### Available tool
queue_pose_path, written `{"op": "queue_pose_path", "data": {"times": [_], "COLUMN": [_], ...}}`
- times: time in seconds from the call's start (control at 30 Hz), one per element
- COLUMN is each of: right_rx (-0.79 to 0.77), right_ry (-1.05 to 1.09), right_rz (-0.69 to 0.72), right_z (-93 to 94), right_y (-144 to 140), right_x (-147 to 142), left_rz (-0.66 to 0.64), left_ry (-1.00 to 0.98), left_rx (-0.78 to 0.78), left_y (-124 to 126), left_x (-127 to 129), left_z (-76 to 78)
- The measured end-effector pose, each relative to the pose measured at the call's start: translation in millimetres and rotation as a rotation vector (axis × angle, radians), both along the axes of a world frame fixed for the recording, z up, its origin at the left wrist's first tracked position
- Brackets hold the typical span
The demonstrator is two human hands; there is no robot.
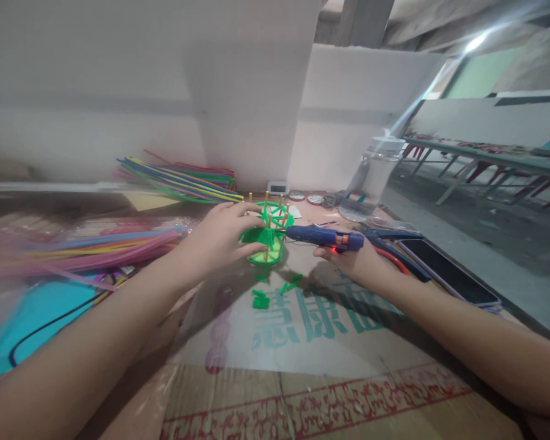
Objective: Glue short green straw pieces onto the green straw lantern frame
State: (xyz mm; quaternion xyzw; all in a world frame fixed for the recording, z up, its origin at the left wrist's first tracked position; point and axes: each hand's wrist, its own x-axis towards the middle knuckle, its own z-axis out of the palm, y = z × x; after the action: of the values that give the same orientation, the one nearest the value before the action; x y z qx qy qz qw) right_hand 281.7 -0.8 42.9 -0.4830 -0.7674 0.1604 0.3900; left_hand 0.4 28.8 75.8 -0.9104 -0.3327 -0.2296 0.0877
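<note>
My left hand (222, 237) grips a small green craft model (269, 233) made of green discs and thin wooden sticks, holding it just above the cardboard sheet. My right hand (354, 260) holds a blue glue gun (323, 238) with a red light lit. Its nozzle points left and touches the model's right side. Small green cut pieces (275, 291) lie on the cardboard just below the model.
Bundles of coloured straws (183, 181) lie at the back left and more (96, 244) at the left. A clear plastic bottle (371, 183), a phone (449, 272), a small white clock (277, 187) and pliers (389, 235) sit at the right. Printed cardboard (311, 366) covers the table.
</note>
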Motion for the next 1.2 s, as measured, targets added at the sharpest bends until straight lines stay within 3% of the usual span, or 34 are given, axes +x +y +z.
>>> {"op": "queue_pose_path", "data": {"times": [1.2], "right_rx": [0.028], "right_ry": [0.043], "right_rz": [0.008], "right_z": [-2.5], "right_y": [0.7], "right_x": [-0.3], "left_rz": [0.029], "left_ry": [0.027], "left_rx": [-0.050], "left_y": [-1.7], "left_x": [1.4], "left_z": [3.3]}}
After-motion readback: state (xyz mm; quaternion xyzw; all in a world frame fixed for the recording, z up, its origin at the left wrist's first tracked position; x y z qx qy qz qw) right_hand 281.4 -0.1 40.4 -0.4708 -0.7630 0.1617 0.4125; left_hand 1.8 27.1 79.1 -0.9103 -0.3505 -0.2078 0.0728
